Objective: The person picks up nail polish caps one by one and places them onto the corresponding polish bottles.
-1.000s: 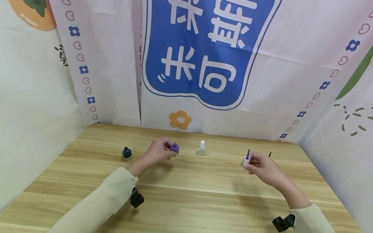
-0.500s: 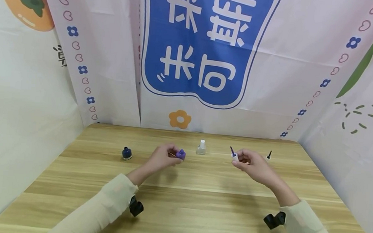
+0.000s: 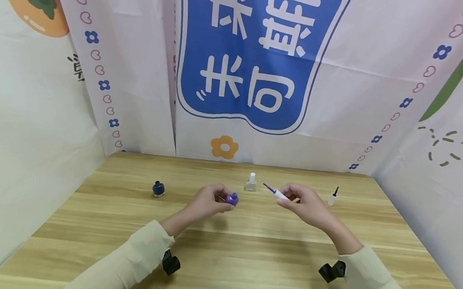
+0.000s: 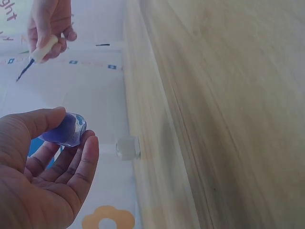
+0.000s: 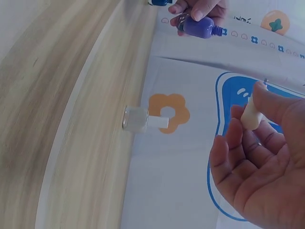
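Observation:
My left hand pinches an uncapped purple nail polish bottle above the table, its neck tipped up and slightly right. In the left wrist view the bottle sits between thumb and fingers. My right hand holds the white nail polish cap between thumb and fingers, its purple-coated brush pointing left and up toward the bottle. Brush and bottle are apart. In the right wrist view the thumb lies over the cap.
A clear nail polish bottle with white cap stands at the back middle. An open dark blue bottle stands at the left. Another white cap stands brush-up at the right. Patterned cloth hangs behind the wooden table.
The right hand has moved left with the cap, and the brush has tipped from upright toward the left. The left hand has brought the purple bottle right and a little nearer.

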The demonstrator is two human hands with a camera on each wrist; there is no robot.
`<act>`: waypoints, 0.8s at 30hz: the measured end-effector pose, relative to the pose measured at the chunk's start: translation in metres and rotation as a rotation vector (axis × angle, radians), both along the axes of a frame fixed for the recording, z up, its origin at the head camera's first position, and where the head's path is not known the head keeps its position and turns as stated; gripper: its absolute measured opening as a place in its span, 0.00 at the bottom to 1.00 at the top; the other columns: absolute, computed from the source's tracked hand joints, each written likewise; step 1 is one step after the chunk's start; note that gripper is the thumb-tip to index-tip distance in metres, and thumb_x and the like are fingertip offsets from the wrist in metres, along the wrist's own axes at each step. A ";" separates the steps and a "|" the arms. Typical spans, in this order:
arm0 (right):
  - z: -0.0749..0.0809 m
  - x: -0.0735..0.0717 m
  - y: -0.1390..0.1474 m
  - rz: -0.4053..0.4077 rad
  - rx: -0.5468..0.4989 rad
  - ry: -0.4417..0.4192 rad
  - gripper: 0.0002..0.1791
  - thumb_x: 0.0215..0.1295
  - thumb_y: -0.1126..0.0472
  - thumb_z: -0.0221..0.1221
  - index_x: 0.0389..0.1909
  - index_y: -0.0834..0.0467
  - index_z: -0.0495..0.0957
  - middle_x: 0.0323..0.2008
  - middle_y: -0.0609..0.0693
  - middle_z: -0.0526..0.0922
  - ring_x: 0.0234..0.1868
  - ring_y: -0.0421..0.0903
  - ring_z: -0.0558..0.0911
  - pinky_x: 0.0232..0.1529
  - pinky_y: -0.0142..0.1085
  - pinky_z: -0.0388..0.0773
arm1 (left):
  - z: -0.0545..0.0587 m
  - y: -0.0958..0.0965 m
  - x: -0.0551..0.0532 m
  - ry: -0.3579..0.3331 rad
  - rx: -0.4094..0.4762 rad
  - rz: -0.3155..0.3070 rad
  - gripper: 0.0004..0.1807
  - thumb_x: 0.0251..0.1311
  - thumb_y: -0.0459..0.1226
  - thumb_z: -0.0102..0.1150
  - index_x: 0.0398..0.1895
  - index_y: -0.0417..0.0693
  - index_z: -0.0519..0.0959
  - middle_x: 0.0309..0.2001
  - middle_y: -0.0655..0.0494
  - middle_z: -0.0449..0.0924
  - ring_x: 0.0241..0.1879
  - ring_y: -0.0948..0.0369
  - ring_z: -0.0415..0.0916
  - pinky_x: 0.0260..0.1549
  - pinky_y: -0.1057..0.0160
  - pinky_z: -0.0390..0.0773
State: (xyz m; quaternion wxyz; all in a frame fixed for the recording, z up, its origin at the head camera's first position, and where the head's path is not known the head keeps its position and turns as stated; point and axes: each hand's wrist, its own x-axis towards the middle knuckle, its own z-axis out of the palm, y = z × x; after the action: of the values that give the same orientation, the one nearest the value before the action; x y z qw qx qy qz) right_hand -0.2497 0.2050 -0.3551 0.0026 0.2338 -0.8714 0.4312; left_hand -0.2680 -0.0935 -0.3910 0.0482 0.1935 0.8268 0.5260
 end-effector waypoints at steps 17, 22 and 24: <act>0.007 0.005 -0.022 0.060 -0.047 0.112 0.07 0.65 0.58 0.64 0.40 0.56 0.83 0.30 0.47 0.80 0.27 0.45 0.75 0.25 0.34 0.76 | -0.003 0.005 0.011 -0.001 0.016 -0.074 0.11 0.56 0.31 0.68 0.41 0.41 0.81 0.36 0.53 0.81 0.33 0.58 0.78 0.32 0.62 0.83; 0.007 0.004 -0.027 0.089 -0.035 0.117 0.05 0.65 0.58 0.64 0.39 0.54 0.83 0.29 0.48 0.79 0.26 0.45 0.73 0.23 0.33 0.73 | -0.002 0.007 0.013 0.004 0.010 -0.080 0.10 0.55 0.31 0.69 0.41 0.41 0.81 0.35 0.53 0.81 0.32 0.58 0.78 0.31 0.63 0.83; 0.007 0.004 -0.029 0.097 -0.029 0.118 0.04 0.65 0.58 0.64 0.38 0.53 0.83 0.29 0.47 0.79 0.26 0.45 0.73 0.22 0.32 0.72 | -0.002 0.008 0.014 0.009 0.008 -0.080 0.10 0.55 0.31 0.69 0.40 0.41 0.81 0.35 0.53 0.81 0.32 0.58 0.78 0.31 0.63 0.83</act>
State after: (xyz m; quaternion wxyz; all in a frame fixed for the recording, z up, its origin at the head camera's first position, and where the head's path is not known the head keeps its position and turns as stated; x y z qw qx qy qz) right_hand -0.2457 0.1759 -0.3483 0.0363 0.3008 -0.8511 0.4287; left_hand -0.2541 -0.0856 -0.3930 0.0649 0.2291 0.8164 0.5262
